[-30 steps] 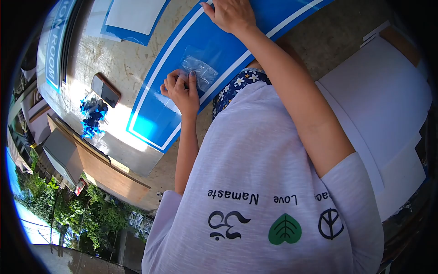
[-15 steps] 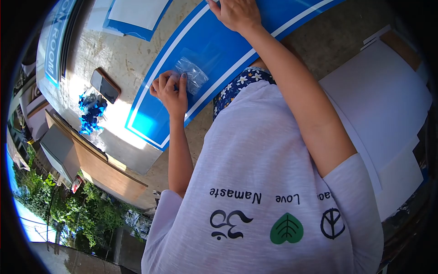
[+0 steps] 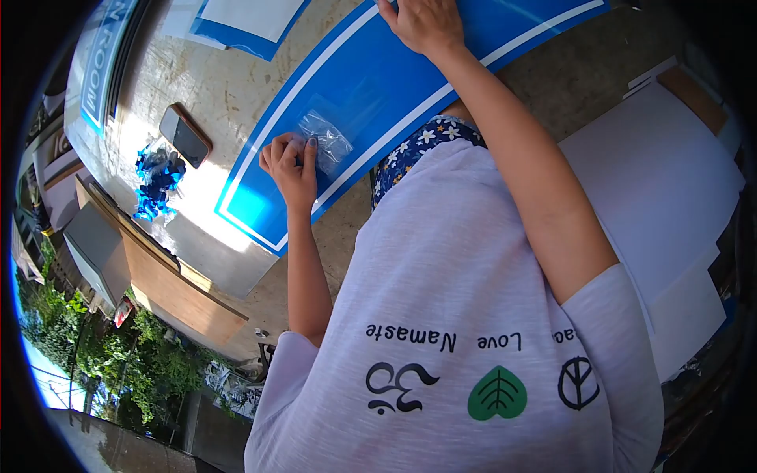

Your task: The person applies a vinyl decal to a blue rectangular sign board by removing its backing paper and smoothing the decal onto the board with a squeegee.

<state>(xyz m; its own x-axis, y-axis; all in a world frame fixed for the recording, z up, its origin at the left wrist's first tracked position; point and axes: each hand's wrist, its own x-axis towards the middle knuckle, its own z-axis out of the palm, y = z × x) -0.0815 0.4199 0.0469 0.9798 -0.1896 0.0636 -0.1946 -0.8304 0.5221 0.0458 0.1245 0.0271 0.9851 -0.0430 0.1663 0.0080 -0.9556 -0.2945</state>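
Observation:
A long blue panel (image 3: 371,87) with a white border line lies across the lap and the surface in front. My left hand (image 3: 290,169) rests on its left part, fingers curled and thumb pressed in; whatever they hold is too small to make out. Right beside the thumb, touching it, is a crumpled clear plastic bag (image 3: 327,140). Farther up the panel, my right hand (image 3: 426,27) lies on the blue surface with its thumb apart. The top frame edge cuts off some of its fingertips.
A phone (image 3: 186,135) lies left of the panel, next to a heap of shiny blue scraps (image 3: 158,180). A blue-edged white sheet (image 3: 248,20) is at the top. Large white boards (image 3: 646,181) stand at the right, a wooden board (image 3: 177,276) at the lower left.
The view has shifted slightly. My left hand has moved a little toward me along the panel, with its fingers drawn in more. My right hand stays at the top of the panel.

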